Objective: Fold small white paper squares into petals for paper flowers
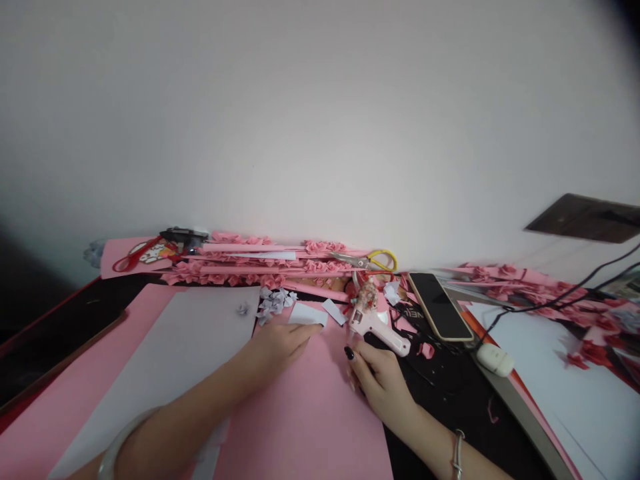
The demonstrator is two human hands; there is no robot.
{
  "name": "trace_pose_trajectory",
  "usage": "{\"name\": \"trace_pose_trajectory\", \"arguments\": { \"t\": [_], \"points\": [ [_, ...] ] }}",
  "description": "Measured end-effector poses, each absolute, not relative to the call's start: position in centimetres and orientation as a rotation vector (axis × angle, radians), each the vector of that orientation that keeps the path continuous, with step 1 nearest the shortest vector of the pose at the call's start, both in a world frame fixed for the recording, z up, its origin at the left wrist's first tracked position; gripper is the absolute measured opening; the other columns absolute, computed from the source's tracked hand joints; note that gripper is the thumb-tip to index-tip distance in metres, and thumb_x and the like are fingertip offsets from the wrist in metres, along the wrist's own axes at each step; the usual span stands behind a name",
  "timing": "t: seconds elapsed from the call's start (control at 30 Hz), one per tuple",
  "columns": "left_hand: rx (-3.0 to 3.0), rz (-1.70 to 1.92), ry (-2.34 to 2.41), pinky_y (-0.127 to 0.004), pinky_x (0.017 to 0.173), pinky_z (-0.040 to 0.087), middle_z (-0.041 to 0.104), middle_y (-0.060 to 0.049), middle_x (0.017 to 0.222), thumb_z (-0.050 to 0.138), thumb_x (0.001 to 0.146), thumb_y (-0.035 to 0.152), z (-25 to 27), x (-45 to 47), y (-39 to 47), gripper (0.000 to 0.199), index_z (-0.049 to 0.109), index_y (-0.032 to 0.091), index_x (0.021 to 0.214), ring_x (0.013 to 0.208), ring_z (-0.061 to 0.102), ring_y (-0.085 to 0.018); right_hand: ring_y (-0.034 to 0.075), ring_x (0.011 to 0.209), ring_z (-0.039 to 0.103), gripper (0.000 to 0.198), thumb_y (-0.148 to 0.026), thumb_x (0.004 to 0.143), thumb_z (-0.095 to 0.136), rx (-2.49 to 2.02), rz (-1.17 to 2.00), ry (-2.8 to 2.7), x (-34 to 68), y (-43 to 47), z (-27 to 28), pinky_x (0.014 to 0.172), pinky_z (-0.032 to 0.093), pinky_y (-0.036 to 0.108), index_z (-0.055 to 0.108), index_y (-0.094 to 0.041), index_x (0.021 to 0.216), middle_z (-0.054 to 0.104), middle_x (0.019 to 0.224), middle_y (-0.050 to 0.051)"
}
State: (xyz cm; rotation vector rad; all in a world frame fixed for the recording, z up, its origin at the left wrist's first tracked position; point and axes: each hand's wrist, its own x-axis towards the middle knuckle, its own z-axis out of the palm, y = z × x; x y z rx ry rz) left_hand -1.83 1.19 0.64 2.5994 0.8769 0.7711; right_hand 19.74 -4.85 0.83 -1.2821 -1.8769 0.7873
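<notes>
My left hand (285, 343) lies palm down with its fingers stretched out together. Its fingertips rest on a small white paper piece (306, 313) on the pink sheet (310, 413). To the right, my right hand (380, 380) is closed, fingers curled and thumb pressed in; whatever it may hold is hidden. Just beyond its fingers lies a pale pink glue gun (383, 331), its handle pointing right. A second white paper strip (334, 311) lies between the hands, beside the gun. White paper flowers (274, 303) are bunched beyond my left hand.
Pink paper flower stems (250, 270) line the wall, with yellow-handled scissors (383, 260) on their right end. A phone (440, 307), a white earbud case (495, 360) and black cables (540, 307) are at right. White sheets (185, 353) lie at left.
</notes>
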Motion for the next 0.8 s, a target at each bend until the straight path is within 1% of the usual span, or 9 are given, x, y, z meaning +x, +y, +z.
{"name": "trace_pose_trajectory", "arguments": {
  "t": [0.07, 0.13, 0.27, 0.37, 0.43, 0.5, 0.57, 0.67, 0.8],
  "points": [
    [2.514, 0.814, 0.983, -0.03, 0.086, 0.048, 0.072, -0.004, 0.101, 0.039, 0.09, 0.014, 0.5, -1.9, 1.1, 0.033, 0.061, 0.022, 0.113, 0.087, 0.067, -0.017, 0.01, 0.043, 0.041, 0.035, -0.024, 0.094, 0.034, -1.285, 0.794, -1.871, 19.7, -4.8, 0.8, 0.046, 0.029, 0.022, 0.04, -0.02, 0.06, 0.046, 0.05, -0.004],
    [2.343, 0.927, 1.111, -0.029, 0.085, 0.049, 0.072, -0.002, 0.102, 0.041, 0.091, 0.02, 0.4, -2.0, 1.0, 0.03, 0.064, 0.025, 0.11, 0.087, 0.067, -0.017, 0.01, 0.044, 0.04, 0.033, -0.024, 0.094, 0.035, -1.296, 0.792, -1.861, 19.7, -4.8, 0.8, 0.046, 0.029, 0.022, 0.04, -0.02, 0.061, 0.045, 0.051, -0.004],
    [1.698, 1.194, 1.305, -0.027, 0.075, 0.052, 0.073, -0.005, 0.096, 0.056, 0.083, 0.028, 0.9, -2.0, 1.0, 0.021, 0.069, 0.02, 0.098, 0.087, 0.067, -0.021, 0.011, 0.046, 0.041, 0.026, -0.024, 0.092, 0.04, -1.338, 0.811, -1.79, 19.7, -4.8, 0.6, 0.047, 0.03, 0.022, 0.043, -0.02, 0.066, 0.044, 0.053, -0.005],
    [1.27, 1.129, 1.121, -0.027, 0.07, 0.054, 0.075, -0.006, 0.09, 0.066, 0.076, 0.031, 1.7, -1.6, 1.1, 0.028, 0.068, 0.016, 0.099, 0.079, 0.069, -0.021, 0.011, 0.046, 0.041, 0.017, -0.024, 0.09, 0.043, -1.341, 0.85, -1.694, 19.7, -4.7, 0.5, 0.046, 0.031, 0.021, 0.046, -0.019, 0.074, 0.045, 0.056, -0.005],
    [1.132, 1.075, 1.011, -0.027, 0.07, 0.054, 0.075, -0.006, 0.085, 0.07, 0.073, 0.029, 2.2, -1.2, 0.9, 0.027, 0.068, 0.015, 0.096, 0.074, 0.069, -0.019, 0.011, 0.049, 0.043, 0.007, -0.023, 0.089, 0.045, -1.312, 0.865, -1.654, 19.6, -4.6, 0.6, 0.047, 0.033, 0.021, 0.048, -0.019, 0.084, 0.048, 0.06, -0.004],
    [1.067, 1.014, 0.931, -0.026, 0.069, 0.054, 0.075, -0.005, 0.082, 0.07, 0.073, 0.028, 2.5, -0.8, 0.6, 0.026, 0.069, 0.015, 0.095, 0.071, 0.069, -0.017, 0.012, 0.053, 0.046, 0.005, -0.023, 0.088, 0.047, -1.297, 0.863, -1.671, 19.7, -4.6, 0.6, 0.05, 0.035, 0.021, 0.049, -0.019, 0.09, 0.049, 0.063, -0.004],
    [1.063, 0.96, 0.903, -0.026, 0.067, 0.054, 0.075, -0.005, 0.08, 0.07, 0.073, 0.028, 2.5, -0.5, 0.3, 0.024, 0.069, 0.014, 0.093, 0.068, 0.069, -0.016, 0.012, 0.053, 0.045, 0.009, -0.023, 0.088, 0.047, -1.317, 0.836, -1.739, 19.7, -4.5, 0.6, 0.05, 0.034, 0.022, 0.05, -0.019, 0.08, 0.048, 0.061, -0.003],
    [1.127, 0.878, 0.831, -0.025, 0.066, 0.054, 0.074, -0.005, 0.079, 0.068, 0.076, 0.03, 2.3, -0.1, -0.2, 0.024, 0.067, 0.014, 0.093, 0.068, 0.068, -0.015, 0.011, 0.048, 0.041, 0.028, -0.025, 0.09, 0.042, -1.362, 0.794, -1.803, 19.7, -4.5, 0.6, 0.048, 0.031, 0.023, 0.043, -0.02, 0.062, 0.045, 0.053, -0.003],
    [1.192, 0.685, 0.819, -0.027, 0.064, 0.055, 0.074, -0.006, 0.087, 0.062, 0.08, 0.031, 1.8, 0.0, -0.5, 0.03, 0.062, 0.016, 0.106, 0.077, 0.07, -0.019, 0.011, 0.047, 0.041, 0.031, -0.03, 0.091, 0.04, -1.356, 0.782, -1.749, 19.5, -4.6, 0.8, 0.046, 0.031, 0.022, 0.042, -0.02, 0.062, 0.046, 0.052, -0.003]
  ]
}}
